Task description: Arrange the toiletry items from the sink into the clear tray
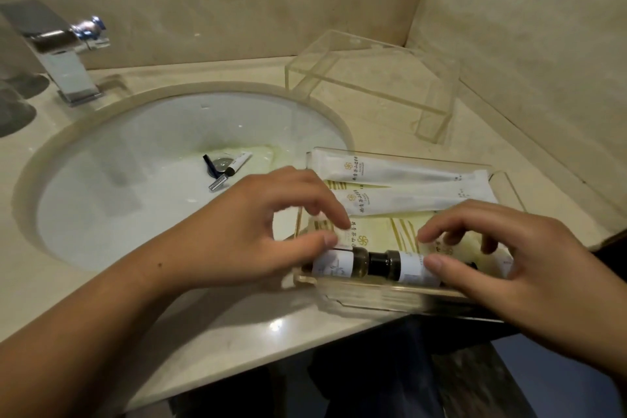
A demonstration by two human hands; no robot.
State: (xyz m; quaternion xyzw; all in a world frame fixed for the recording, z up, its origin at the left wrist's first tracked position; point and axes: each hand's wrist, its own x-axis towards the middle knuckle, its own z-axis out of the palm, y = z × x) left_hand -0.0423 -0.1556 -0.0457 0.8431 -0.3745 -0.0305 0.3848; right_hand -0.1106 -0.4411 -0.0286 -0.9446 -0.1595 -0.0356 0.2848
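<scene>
Beige marble vanity counter [237,316]: in the sink [101,197], beyond and left of our left hand [271,231], lie the razor [217,176] and small tube [239,161], long axes diagonal. The left hand is nearer. Both hands sit palm-down over the clear tray [390,295], fingers curled. The left pinches the left dark bottle [334,263] and the right hand [509,254] pinches the right dark bottle [415,270].

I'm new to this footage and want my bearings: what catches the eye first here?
The left hand and right hand hold two small dark bottles lying end to end at the front of the clear tray, with white sachets behind. A razor and small tube lie by the sink drain.
</scene>
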